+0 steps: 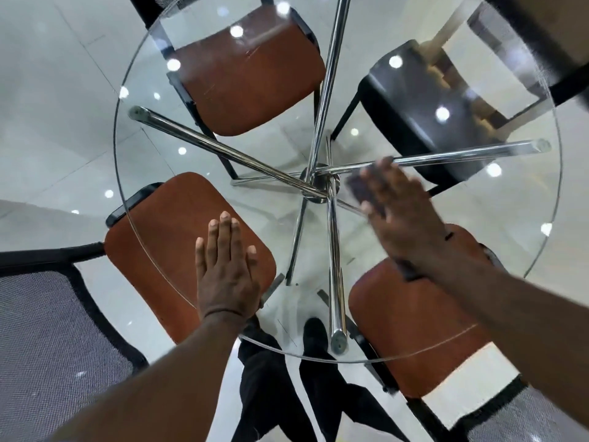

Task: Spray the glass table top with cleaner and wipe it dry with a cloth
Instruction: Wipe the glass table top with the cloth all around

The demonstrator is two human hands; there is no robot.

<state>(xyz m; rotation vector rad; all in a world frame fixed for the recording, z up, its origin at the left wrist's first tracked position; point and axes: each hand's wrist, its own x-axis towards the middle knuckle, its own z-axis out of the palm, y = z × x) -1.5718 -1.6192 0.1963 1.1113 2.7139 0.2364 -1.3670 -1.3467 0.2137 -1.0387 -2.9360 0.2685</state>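
The round glass top [280, 154] fills the middle of the view. Under it, chrome legs [204, 145] meet at a hub [315, 183], and chairs [242, 78] stand around it.

The left hand [228, 272] lies flat on the glass at about 7 o'clock from the hub, near the rim. Its fingers are straight and together and it holds nothing. The right hand [404, 215] is at about 4 o'clock, close to the hub. Its fingers are stretched out and press a dark cloth [358, 189] onto the glass. This hand is blurred, so I judge it is in the middle of a wiping stroke. No spray bottle is in view.

The step in hand seems to be the wiping. To do it well, the palm should stay flat so the whole cloth touches the glass. Part of the cloth seems to lie back under the wrist, and it may bunch there and leave streaks. The strokes should overlap and run from the hub out to the rim, going round the clock.

The far side, from 10 to 2 o'clock, will need a long reach or a step around the table. The left hand steadies the top but probably leaves a print at 7 o'clock, so that place is best wiped last. I cannot tell if the glass is wet, because lamp reflections cover it.
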